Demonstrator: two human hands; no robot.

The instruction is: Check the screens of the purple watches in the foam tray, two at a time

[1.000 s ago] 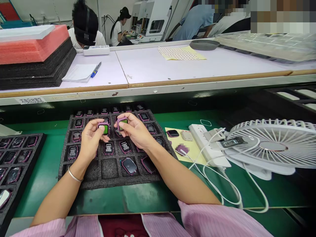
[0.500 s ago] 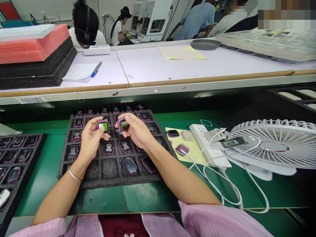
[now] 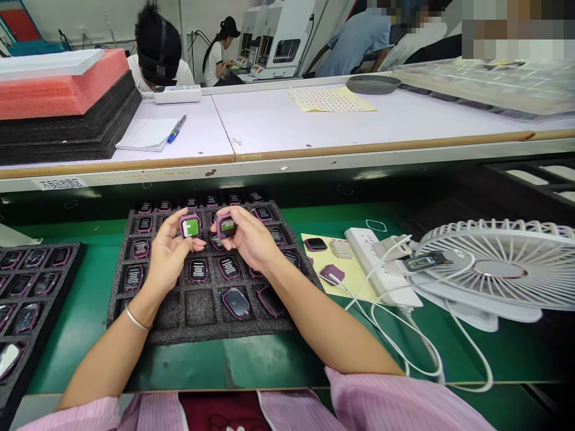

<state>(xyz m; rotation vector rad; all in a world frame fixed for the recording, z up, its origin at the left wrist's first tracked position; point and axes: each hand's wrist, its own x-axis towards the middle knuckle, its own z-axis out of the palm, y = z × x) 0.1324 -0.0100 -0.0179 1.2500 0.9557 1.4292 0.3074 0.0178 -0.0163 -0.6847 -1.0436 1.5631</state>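
My left hand [image 3: 168,251] grips a purple-cased smartwatch body [image 3: 190,226] by its edges; its lit screen shows green and white. Close beside it, my right hand [image 3: 254,239] is closed on a second purple smartwatch body [image 3: 226,226], whose screen is darker with a green patch. Both are held above a dark foam tray [image 3: 197,332] with square pockets. Many pockets hold similar watch bodies, several with white text on their screens, such as one watch [image 3: 198,270] below my hands. Two front pockets are bare, and my hands and forearms hide parts of other pockets.
Another foam tray [image 3: 67,299] of watches lies at the left. On the right are a power strip [image 3: 381,263], white cables, a yellow sheet [image 3: 359,287] with small parts, and a white fan [image 3: 498,266]. Foam sheets [image 3: 67,90] are stacked on the shelf; people sit beyond.
My left hand has tilted its watch so the screen faces me more, and its thumb has moved down off the screen. The right hand has barely shifted.
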